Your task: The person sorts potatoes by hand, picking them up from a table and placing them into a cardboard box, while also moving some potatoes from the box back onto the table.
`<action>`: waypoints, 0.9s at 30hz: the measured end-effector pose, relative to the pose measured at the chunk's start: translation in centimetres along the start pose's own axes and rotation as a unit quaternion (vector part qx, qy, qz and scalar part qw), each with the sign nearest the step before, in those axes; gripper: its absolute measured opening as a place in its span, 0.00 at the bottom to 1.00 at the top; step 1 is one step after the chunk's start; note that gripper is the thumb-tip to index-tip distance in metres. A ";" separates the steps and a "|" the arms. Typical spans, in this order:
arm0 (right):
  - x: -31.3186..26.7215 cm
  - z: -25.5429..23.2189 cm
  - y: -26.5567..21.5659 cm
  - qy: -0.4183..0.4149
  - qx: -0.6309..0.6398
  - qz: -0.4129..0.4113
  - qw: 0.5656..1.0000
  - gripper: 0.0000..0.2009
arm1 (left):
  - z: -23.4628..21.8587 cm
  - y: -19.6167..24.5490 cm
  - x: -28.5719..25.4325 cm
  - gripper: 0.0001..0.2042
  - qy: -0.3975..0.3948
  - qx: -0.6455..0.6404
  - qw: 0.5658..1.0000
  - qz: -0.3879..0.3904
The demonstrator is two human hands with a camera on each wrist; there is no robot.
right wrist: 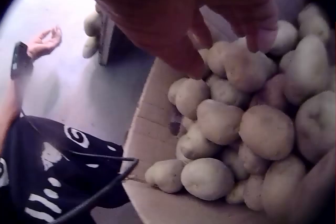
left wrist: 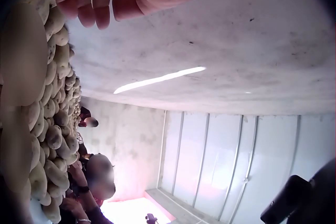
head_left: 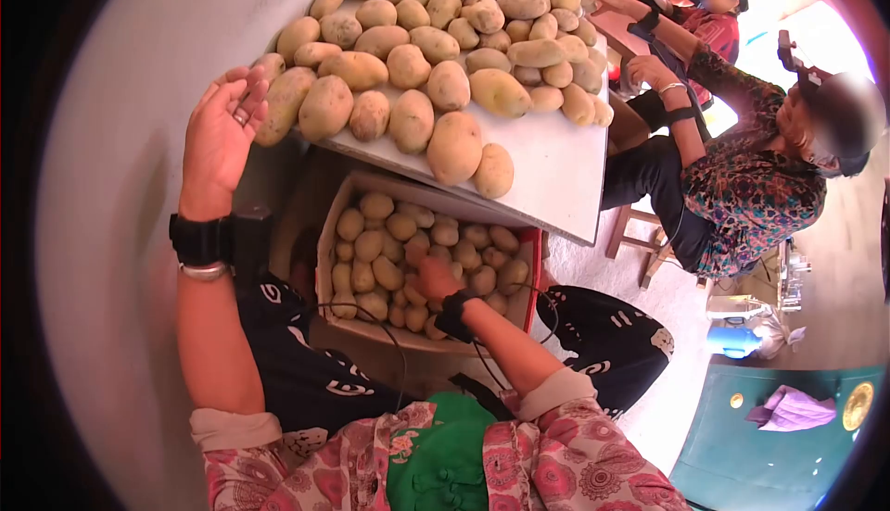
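Crowding table edge point(head_left: 556, 224), potatoes point(head_left: 454, 145) overhanging box point(head_left: 338, 224).

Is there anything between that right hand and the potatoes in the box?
Nothing visible. The right hand is already down inside the box, fingers on the top potatoes, with no lid or cover over them. The left hand is raised, open, beside the table's potato pile.

Pale wall point(head_left: 111, 187), wooden stool point(head_left: 640, 233), sunlit floor point(head_left: 677, 400)
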State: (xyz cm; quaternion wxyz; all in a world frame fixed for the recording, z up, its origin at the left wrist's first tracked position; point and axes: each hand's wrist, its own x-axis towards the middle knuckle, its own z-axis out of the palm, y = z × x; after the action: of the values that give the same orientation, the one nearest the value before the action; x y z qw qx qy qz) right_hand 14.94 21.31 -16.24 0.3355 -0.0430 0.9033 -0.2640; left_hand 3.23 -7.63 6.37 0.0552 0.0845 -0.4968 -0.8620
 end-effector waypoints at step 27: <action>-5.8 0.5 4.5 0.136 0.040 -0.081 0.987 0.19 | 0.1 -1.4 -0.2 0.09 -0.011 -0.002 1.000 -0.020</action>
State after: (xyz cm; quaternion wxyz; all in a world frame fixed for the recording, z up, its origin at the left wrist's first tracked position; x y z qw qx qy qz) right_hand 20.16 26.48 -15.43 0.1887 -0.0659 0.9226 -0.3299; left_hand 3.44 -6.82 5.17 0.0326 0.0845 -0.4942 -0.8646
